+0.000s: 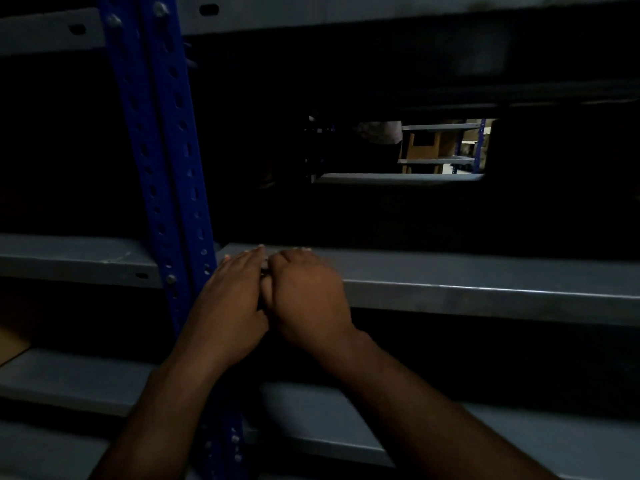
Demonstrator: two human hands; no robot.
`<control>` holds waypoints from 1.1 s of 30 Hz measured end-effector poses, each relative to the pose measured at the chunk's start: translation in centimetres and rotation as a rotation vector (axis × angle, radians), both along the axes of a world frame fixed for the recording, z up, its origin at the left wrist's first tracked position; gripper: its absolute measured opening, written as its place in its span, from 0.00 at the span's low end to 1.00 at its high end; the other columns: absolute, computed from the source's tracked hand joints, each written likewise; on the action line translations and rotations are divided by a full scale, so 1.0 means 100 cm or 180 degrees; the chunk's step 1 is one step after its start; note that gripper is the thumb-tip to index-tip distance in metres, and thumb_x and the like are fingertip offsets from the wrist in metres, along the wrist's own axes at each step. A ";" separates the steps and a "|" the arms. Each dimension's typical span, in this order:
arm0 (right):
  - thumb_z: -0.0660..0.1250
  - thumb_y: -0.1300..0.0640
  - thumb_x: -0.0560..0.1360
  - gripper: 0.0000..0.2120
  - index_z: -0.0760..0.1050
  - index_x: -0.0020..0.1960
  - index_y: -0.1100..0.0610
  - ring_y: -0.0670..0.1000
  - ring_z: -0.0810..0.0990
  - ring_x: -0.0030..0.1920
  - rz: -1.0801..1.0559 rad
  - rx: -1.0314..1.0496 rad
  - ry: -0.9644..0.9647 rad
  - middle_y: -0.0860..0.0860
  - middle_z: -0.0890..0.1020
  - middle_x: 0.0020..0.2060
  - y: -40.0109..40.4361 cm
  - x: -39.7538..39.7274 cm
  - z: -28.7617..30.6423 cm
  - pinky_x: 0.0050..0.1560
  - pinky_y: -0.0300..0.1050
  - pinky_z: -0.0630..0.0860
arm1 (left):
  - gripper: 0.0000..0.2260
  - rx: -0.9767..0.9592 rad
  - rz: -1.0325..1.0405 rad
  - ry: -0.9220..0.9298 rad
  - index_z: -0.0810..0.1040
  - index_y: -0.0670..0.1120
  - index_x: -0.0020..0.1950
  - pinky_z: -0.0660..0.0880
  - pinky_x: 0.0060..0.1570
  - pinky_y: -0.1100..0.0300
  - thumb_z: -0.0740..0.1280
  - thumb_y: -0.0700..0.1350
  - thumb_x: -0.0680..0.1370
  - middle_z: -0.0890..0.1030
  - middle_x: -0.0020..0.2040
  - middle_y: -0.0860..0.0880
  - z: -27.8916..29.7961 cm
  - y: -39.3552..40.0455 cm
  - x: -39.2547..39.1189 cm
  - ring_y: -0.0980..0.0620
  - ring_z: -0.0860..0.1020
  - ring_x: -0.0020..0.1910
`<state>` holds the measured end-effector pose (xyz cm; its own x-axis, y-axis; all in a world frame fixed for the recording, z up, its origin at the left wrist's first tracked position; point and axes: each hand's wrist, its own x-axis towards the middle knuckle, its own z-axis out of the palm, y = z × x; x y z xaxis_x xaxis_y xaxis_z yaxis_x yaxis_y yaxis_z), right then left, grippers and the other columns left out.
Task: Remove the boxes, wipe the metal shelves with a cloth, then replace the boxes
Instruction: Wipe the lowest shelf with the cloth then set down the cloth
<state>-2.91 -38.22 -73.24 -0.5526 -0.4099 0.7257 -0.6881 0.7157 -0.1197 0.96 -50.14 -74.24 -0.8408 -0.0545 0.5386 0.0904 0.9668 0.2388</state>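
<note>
Both hands rest side by side on the front edge of a grey metal shelf (485, 285), just right of a blue slotted upright (166, 161). My left hand (232, 299) lies flat with its fingers stretched onto the shelf top. Touching it, my right hand (308, 292) has its fingers curled over the shelf lip. A small dark scrap shows between the two hands; I cannot tell whether it is a cloth. No cloth is clearly visible, and whatever lies under the palms is hidden. The shelf bay behind the hands is dark and shows no boxes.
Another grey shelf (329, 424) runs below my forearms, and one (346, 12) runs overhead. A brown cardboard corner (14, 337) shows at the lower left. Through a gap at the back I see a lit rack with cardboard boxes (422, 147).
</note>
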 end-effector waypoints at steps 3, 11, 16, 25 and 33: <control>0.58 0.51 0.76 0.13 0.78 0.52 0.55 0.57 0.80 0.50 0.0253 0.0646 -0.0297 0.55 0.82 0.51 0.025 -0.005 0.014 0.49 0.48 0.72 | 0.34 0.0117 0.0145 0.0098 0.58 0.46 0.78 0.51 0.75 0.58 0.68 0.50 0.76 0.62 0.77 0.50 0.004 0.004 0.006 0.52 0.58 0.76; 0.54 0.52 0.82 0.16 0.74 0.60 0.60 0.60 0.76 0.59 -0.0762 0.0930 -0.0709 0.60 0.78 0.59 0.083 -0.021 0.028 0.56 0.50 0.70 | 0.22 0.0528 0.0134 0.0512 0.63 0.45 0.77 0.62 0.69 0.60 0.58 0.46 0.83 0.69 0.74 0.49 0.015 0.001 0.013 0.51 0.68 0.71; 0.53 0.53 0.82 0.18 0.75 0.59 0.63 0.61 0.75 0.60 -0.0204 0.0828 -0.0726 0.62 0.78 0.60 0.019 -0.017 0.029 0.59 0.50 0.70 | 0.15 0.0983 0.0338 0.1363 0.77 0.47 0.66 0.75 0.52 0.62 0.64 0.48 0.80 0.80 0.60 0.50 0.023 -0.004 0.018 0.56 0.79 0.52; 0.57 0.55 0.83 0.15 0.73 0.67 0.55 0.54 0.77 0.60 0.0965 0.1085 -0.1665 0.54 0.78 0.63 -0.073 -0.041 0.045 0.55 0.46 0.72 | 0.23 0.1492 0.0575 0.1799 0.68 0.46 0.65 0.78 0.53 0.53 0.74 0.40 0.73 0.69 0.60 0.49 0.011 -0.031 0.011 0.51 0.75 0.53; 0.56 0.54 0.79 0.16 0.74 0.64 0.56 0.56 0.77 0.61 0.1029 0.1175 -0.0846 0.55 0.79 0.63 -0.003 -0.028 0.028 0.61 0.53 0.73 | 0.33 0.1428 0.0506 0.1730 0.58 0.49 0.78 0.72 0.65 0.44 0.70 0.43 0.76 0.66 0.71 0.48 0.000 -0.039 0.002 0.46 0.70 0.68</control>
<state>-5.70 -38.50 -70.44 -0.5010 -0.7895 0.3546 -0.8599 0.5005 -0.1004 1.18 -54.08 -74.24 -0.4239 -0.4679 0.7755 0.1755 0.7975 0.5772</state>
